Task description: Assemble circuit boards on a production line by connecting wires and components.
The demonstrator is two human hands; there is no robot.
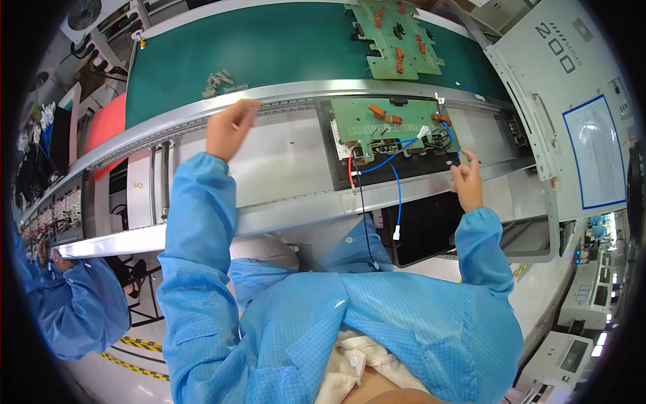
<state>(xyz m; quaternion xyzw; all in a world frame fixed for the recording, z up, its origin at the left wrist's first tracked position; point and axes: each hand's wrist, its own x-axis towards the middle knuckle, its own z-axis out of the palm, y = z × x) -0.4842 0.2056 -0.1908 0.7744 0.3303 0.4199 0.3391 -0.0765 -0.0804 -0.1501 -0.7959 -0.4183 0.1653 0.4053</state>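
My left hand (229, 128) rests on the metal rail (282, 94) at the near edge of the green conveyor belt (269, 47), fingers curled, holding nothing that I can see. My right hand (466, 180) pinches at the right lower edge of a green circuit-board fixture (383, 124) that sits in a black tray (404, 168). Blue wires (397, 195), a red wire and a black wire hang from the fixture toward me. Whether a wire or a connector is between the fingers is too small to tell. Both arms wear light blue sleeves.
A second green fixture board (397, 37) lies farther off on the belt, and small metal parts (219, 82) lie at its left. A grey machine cabinet (572, 101) stands at the right. Another person in blue (67, 303) works at the lower left.
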